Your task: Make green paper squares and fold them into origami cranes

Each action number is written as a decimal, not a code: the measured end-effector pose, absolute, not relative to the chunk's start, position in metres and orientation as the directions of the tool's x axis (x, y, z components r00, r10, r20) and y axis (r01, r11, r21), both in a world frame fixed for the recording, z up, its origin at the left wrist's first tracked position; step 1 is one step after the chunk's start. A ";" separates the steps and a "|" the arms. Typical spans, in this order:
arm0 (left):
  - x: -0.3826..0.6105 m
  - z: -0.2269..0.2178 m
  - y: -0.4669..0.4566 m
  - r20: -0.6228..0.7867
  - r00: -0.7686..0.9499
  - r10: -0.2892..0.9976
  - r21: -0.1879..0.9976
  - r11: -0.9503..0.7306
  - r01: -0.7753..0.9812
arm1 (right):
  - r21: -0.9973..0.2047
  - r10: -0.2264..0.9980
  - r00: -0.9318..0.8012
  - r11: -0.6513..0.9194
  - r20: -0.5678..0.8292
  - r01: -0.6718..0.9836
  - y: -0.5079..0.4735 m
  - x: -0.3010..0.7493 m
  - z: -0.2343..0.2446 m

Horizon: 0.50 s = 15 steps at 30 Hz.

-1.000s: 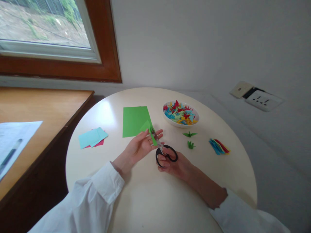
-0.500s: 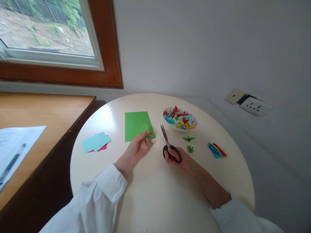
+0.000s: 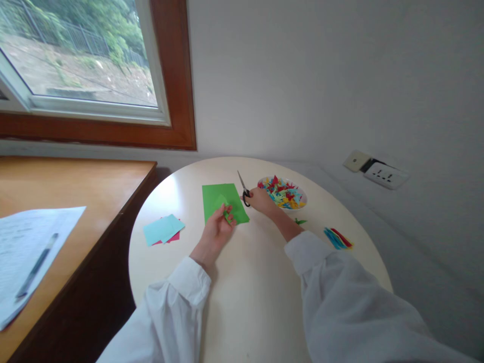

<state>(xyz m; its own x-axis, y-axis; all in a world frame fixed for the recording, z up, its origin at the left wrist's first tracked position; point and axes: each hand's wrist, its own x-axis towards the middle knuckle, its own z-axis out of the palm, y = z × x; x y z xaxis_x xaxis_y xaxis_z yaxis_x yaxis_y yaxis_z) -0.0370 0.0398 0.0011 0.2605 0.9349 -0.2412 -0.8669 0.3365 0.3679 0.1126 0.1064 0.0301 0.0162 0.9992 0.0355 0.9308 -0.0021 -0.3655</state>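
Note:
My left hand (image 3: 215, 231) has its fingers curled around a small piece of green paper (image 3: 227, 216), over the lower edge of a larger green sheet (image 3: 216, 193). My right hand (image 3: 263, 201) grips a pair of scissors (image 3: 243, 186) with black handles, blades pointing away from me. The scissors are between the green sheet and a white bowl (image 3: 304, 198) of small folded paper cranes in several colours. Part of the bowl's near left side is behind my right hand. A green folded crane (image 3: 300, 221) shows beside my right forearm, which covers the area next to it.
Light blue paper squares (image 3: 163, 229) overlap a red one (image 3: 175, 237) on the round table's (image 3: 242, 322) left. Coloured strips (image 3: 338, 238) lie at the right. A wooden desk (image 3: 109, 176) at left bears written sheets (image 3: 56, 222) and a pen (image 3: 37, 265). The wall stands behind.
My right hand has carried the scissors forward and left, to the far part of the table. My forearm now hides one of the two green cranes. The left hand keeps its green piece.

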 end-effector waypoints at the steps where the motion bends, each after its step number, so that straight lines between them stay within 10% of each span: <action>1: -0.037 0.001 0.040 -0.248 0.251 0.936 0.363 0.330 -0.871 | -0.328 0.999 0.016 -0.006 0.030 0.945 0.115 0.109 0.030; 15: -0.039 0.008 0.042 -0.297 0.242 0.924 0.328 0.337 -0.883 | -0.098 0.991 -0.038 0.026 -0.126 0.995 0.145 0.096 0.013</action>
<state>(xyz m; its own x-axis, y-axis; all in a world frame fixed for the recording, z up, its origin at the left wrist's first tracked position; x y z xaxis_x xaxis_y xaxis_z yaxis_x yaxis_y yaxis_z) -0.0394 0.0423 0.0082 0.2420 0.9236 -0.2974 -0.8827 0.3368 0.3278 0.0960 0.1449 0.0129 -0.0382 0.9913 -0.1262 0.9948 0.0259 -0.0983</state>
